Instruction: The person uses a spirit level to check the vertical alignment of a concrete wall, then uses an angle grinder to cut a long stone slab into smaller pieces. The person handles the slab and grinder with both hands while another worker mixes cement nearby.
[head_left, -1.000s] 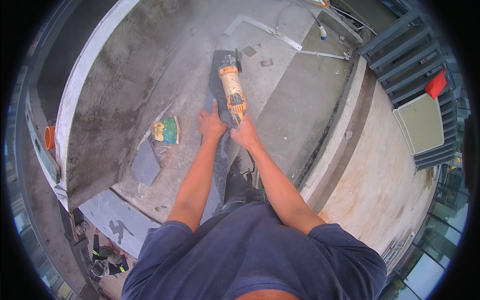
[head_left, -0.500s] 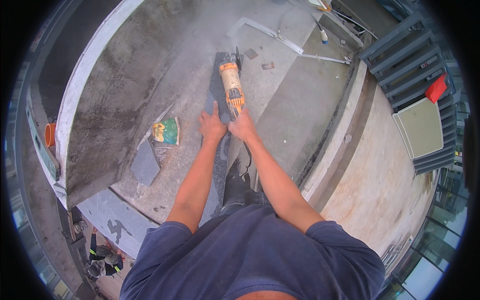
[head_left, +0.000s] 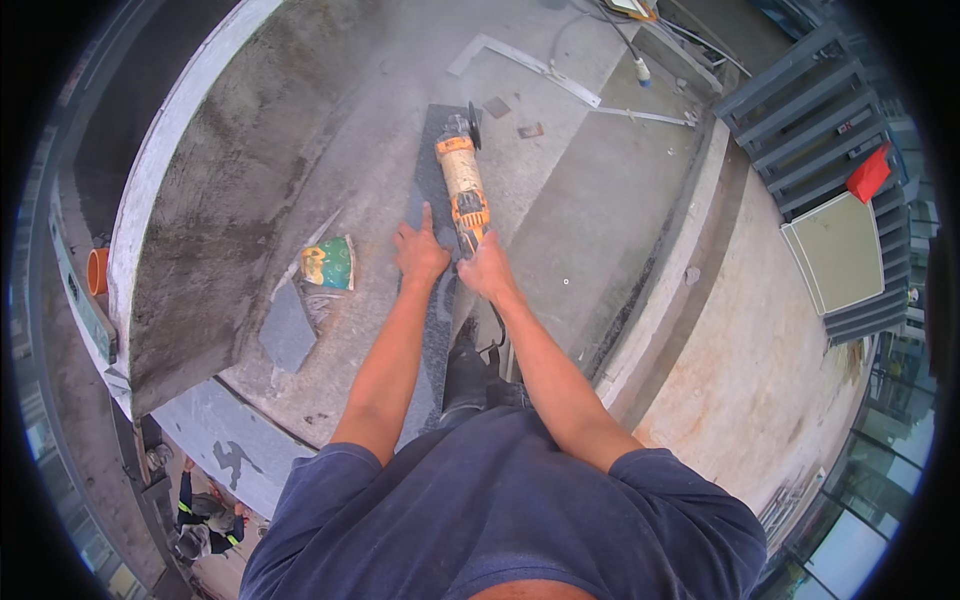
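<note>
An orange angle grinder point(head_left: 462, 180), coated in pale dust, has its rear handle in the closed grip of my right hand point(head_left: 487, 267). Its dark disc point(head_left: 474, 127) stands upright at the right edge of a long dark stone slab point(head_left: 432, 170). My left hand point(head_left: 421, 250) presses on that slab beside the tool, fingers spread and the index finger stretched forward. From the handle a black cord point(head_left: 499, 325) runs back toward my legs. Pale dust hangs in the air past the far end of the slab.
To the left lie a green-yellow packet point(head_left: 329, 263) and a broken grey stone piece point(head_left: 288, 328) below a curved wall point(head_left: 225, 190). Farther off are a metal square point(head_left: 525, 62) and a cable plug point(head_left: 642, 73). A person point(head_left: 208, 515) works at lower left. Grey slatted boards point(head_left: 820, 120) stand right.
The grinder has shifted slightly back and left, and its disc has tipped a little. My right hand moved slightly back with it. My left hand stays on the slab.
</note>
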